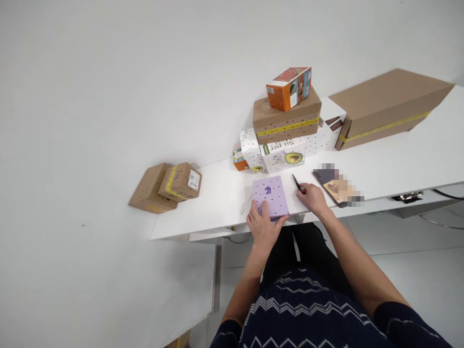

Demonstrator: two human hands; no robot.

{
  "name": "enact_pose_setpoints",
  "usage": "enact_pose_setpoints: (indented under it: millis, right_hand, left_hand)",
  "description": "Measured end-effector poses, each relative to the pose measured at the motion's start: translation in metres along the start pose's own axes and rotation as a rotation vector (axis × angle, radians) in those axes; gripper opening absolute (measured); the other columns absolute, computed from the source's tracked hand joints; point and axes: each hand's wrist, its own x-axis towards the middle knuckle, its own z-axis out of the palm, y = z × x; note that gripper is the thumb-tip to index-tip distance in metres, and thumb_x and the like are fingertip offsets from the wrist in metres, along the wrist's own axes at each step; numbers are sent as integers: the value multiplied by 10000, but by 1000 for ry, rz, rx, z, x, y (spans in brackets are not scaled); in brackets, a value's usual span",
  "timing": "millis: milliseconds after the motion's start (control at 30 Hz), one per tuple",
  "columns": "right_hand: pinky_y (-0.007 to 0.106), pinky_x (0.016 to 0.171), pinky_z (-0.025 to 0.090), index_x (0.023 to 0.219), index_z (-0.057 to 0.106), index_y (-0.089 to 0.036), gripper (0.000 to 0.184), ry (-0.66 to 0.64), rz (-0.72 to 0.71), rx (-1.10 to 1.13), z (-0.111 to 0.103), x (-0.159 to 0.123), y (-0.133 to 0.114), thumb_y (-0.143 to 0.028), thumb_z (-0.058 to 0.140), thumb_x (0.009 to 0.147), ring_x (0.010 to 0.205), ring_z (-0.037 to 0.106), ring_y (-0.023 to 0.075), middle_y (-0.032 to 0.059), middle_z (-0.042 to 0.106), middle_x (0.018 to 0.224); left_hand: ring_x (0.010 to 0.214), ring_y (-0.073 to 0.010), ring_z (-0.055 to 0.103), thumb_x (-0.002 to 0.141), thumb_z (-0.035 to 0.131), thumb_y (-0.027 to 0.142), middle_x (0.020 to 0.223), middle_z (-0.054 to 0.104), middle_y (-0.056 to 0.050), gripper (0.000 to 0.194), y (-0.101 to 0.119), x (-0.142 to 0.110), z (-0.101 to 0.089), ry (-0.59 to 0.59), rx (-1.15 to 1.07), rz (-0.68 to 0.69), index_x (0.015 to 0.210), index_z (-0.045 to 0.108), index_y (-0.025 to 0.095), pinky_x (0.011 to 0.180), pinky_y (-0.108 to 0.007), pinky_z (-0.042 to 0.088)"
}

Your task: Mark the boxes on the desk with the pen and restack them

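A light purple box [270, 193] with dark dots and a dark printed figure lies near the front edge of the white table. My left hand [263, 224] holds it at the near side, with fingers over its left and top and the thumb along its near right corner. Just right of the box, my right hand [312, 198] is closed around a slim black pen [297, 182]. The pen's far end points up and left, away from me, above the tabletop. Part of the pen is hidden in my fingers.
Behind the box stand white avocado-printed boxes [282, 157], with a brown carton [286, 121] and an orange box [289, 89] stacked above. A long carton [395, 108] is at right, small cartons [181, 181] at left. A partly blurred flat item [333, 186] lies right.
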Motion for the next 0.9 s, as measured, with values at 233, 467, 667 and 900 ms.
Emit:
enact_pose_setpoints:
  millis: [233,467,667,900]
  right_hand:
    - [278,687,426,1010,689,-164,341,44,46,200,2,-1,5,-278,525,733,728,617,189,47,696,789]
    - [289,669,413,865,626,-189,229,49,145,339,0,-1,3,-279,543,671,717,601,185,29,667,749]
    - [242,489,372,833,515,-200,232,-52,230,933,-9,-15,-14,-279,537,615,494,479,107,-38,559,622]
    - [216,400,300,890,567,-196,349,-154,261,1048,-6,-52,-46,-514,580,748,454,420,67,12,636,786]
  left_hand:
    - [1177,-402,489,728,506,735,1333,432,-276,804,-2,0,3,-4,-52,1,1247,556,123,893,-531,441]
    - [1269,-398,422,746,562,673,1376,406,-244,736,-11,-1,2,-31,-318,-39,1269,526,157,966,-561,403]
    - [1184,-234,543,926,329,560,1338,515,-156,589,-50,-6,14,-62,-900,-462,1382,408,195,987,-408,446]
    - [1292,-239,441,953,268,513,1350,532,-100,536,-45,-12,22,-127,-974,-339,1321,521,216,1100,-445,334]
